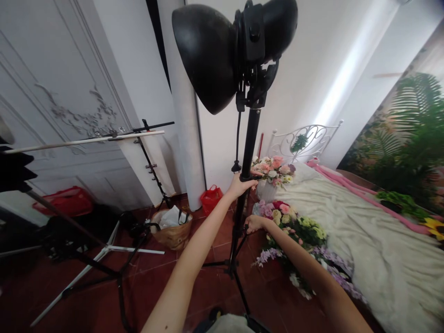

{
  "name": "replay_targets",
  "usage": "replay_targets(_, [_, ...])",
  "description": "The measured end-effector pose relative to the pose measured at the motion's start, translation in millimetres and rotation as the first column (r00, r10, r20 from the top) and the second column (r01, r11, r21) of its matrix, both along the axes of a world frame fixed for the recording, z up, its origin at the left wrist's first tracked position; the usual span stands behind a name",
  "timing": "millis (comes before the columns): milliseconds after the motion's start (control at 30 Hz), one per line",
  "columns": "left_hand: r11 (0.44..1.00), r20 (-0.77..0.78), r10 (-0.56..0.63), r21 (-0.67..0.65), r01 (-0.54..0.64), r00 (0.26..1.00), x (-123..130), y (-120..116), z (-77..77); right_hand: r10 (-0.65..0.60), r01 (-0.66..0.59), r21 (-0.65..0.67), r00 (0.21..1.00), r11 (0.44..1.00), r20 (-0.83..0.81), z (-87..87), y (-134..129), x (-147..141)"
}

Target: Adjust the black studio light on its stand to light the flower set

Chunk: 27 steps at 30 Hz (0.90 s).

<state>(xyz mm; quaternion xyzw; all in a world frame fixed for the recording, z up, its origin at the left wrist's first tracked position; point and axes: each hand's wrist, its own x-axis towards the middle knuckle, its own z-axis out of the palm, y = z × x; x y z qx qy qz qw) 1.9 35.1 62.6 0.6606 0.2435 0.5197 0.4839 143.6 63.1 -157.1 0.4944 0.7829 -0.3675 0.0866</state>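
A black light stand (252,138) stands upright right in front of me, its tripod legs spread on the floor. On its top sits a black studio light (211,51) with a bowl-shaped reflector. A short cord with a plug (236,166) hangs from the light head beside the pole. My left hand (239,186) is wrapped round the pole below the plug. Lower down, my right hand (255,224) is closed at a small part on the side of the pole, which the fingers mostly cover.
Flower bunches (284,217) lie to the right beside a bed (364,245) with a white metal headboard (301,138). On the left are other stands (114,273), a woven basket (173,231) and a red bag (211,199). A white paper roll (187,106) leans at the wall.
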Motion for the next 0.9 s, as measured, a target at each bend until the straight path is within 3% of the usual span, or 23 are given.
replay_targets(167, [1.000,0.010,-0.010,0.004,0.010,1.000,-0.2,0.7,-1.0,0.079,-0.120,0.204,0.977,0.972,0.198,13.7,2.6,-10.9])
replay_targets(300, [0.999,0.022,-0.027,0.020,0.026,0.999,-0.5,1.5,-3.0,0.131,-0.218,0.219,0.926,0.951,0.355,20.4,-0.4,-21.6])
replay_targets(500, [1.000,0.015,-0.023,0.002,0.023,1.000,-1.1,0.2,-0.9,0.089,-0.249,0.383,0.917,0.889,0.389,16.4,-16.7,-24.4])
replay_targets(733, [0.999,0.023,-0.018,-0.038,0.019,1.000,-0.5,-3.5,-4.5,-0.022,-0.178,0.694,0.963,0.698,0.268,-8.3,-59.0,-21.4])
replay_targets(900, [0.994,-0.019,-0.018,-0.106,0.016,1.000,-2.1,-7.1,-20.8,-0.314,0.047,0.732,0.920,0.680,0.233,-15.8,-60.0,-38.8])
